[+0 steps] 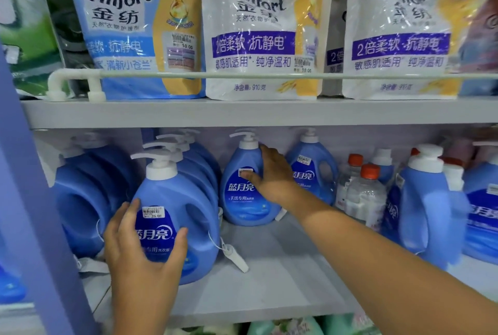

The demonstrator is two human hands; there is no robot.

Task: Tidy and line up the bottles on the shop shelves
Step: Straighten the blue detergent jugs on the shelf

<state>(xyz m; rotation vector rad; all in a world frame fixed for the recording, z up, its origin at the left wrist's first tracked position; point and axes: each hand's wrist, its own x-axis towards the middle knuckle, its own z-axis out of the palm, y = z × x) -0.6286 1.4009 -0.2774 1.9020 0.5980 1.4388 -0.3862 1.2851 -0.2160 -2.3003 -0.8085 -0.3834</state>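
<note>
The lower shelf (pixel 269 286) carries blue pump bottles in uneven rows, with bare board in front of the right hand and between the two forearms. Above both hands, refill pouches (pixel 253 27) stand behind a rail on the upper shelf.

Left of the left hand, a file of bottles (pixel 80 200) lies turned side-on and looks unaligned. Right of the right forearm, clear bottles with orange caps (pixel 363 194) and further blue bottles sit crowded and mixed.

The front bottle (pixel 177 216) stands upright near the shelf edge. The left hand (pixel 140 243) grips its label face, thumb and fingers curled round the body.

The rear bottle (pixel 248 186) stands upright, set well back. The right hand (pixel 272 173) rests on its shoulder, fingers curved round the side.

Judgement: alignment is at an early stage; the rear bottle likely needs bringing forward level with the front bottle, and the flanking groups remain unsorted.
</note>
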